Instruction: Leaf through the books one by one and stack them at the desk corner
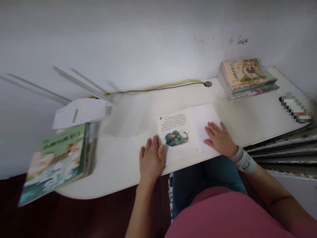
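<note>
An open picture book point(192, 130) lies on the white desk point(119, 168), centred before the person and close to the near edge. Its left page carries printed lines over a painting of green leaves; the right page looks blank. The right hand point(220, 140) rests spread on that blank page, gripping nothing, a grey wristband point(245, 161) behind it. The left hand point(151, 160) lies flat and unclenched by the book's left edge, its thumb at the page margin (whether it presses the paper, I cannot tell).

With the near edge so close, a pull toward the body could tip the book off into the lap. Should the right hand lift, the pages might spring up, since little else seems to hold them flat. At far left, a stack of picture books point(55, 155) appears to jut past the desk's rounded end; a knock from the left forearm could topple it, along with the white cut-out sheet point(80, 112) beside it. The far-right book stack point(249, 74) sits more safely.
</note>
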`<state>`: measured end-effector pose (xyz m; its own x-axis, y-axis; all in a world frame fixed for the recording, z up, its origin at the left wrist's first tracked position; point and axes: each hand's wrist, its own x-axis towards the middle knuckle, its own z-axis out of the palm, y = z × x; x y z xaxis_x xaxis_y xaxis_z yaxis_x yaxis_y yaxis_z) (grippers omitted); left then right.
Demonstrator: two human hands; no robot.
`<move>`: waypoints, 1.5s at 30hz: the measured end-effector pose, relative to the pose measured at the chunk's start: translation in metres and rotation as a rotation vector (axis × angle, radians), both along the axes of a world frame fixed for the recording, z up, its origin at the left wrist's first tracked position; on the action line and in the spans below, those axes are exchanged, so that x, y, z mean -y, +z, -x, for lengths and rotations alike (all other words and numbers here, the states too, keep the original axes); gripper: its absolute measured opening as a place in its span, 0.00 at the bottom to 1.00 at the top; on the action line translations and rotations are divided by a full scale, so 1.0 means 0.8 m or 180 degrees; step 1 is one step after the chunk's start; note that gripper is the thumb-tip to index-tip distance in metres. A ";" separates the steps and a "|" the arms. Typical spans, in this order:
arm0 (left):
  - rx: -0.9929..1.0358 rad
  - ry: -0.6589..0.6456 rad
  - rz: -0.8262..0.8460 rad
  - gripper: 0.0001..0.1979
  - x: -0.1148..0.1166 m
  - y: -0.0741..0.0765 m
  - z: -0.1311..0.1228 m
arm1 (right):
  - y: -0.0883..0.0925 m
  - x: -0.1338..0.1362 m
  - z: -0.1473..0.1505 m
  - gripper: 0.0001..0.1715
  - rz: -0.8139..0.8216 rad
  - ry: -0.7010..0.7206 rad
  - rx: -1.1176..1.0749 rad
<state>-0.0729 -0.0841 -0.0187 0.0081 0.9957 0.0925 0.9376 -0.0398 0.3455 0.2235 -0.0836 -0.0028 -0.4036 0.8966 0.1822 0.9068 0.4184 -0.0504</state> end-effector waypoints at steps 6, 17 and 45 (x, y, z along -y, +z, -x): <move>-0.0027 -0.0005 -0.0067 0.28 -0.001 -0.004 -0.001 | -0.004 -0.003 -0.011 0.30 0.0027 -0.0044 0.0046; 0.0612 -0.1148 -0.0827 0.24 -0.002 0.053 -0.094 | -0.011 -0.003 -0.016 0.30 0.0098 0.0002 -0.0053; -0.0062 -0.0284 -0.0164 0.33 -0.026 -0.001 -0.021 | -0.002 0.016 0.051 0.30 -0.0049 -0.0387 -0.0146</move>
<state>-0.0561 -0.0635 -0.0192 0.0989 0.9848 0.1426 0.9360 -0.1407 0.3226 0.1830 -0.0960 -0.0045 -0.2830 0.9354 0.2121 0.9478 0.3066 -0.0874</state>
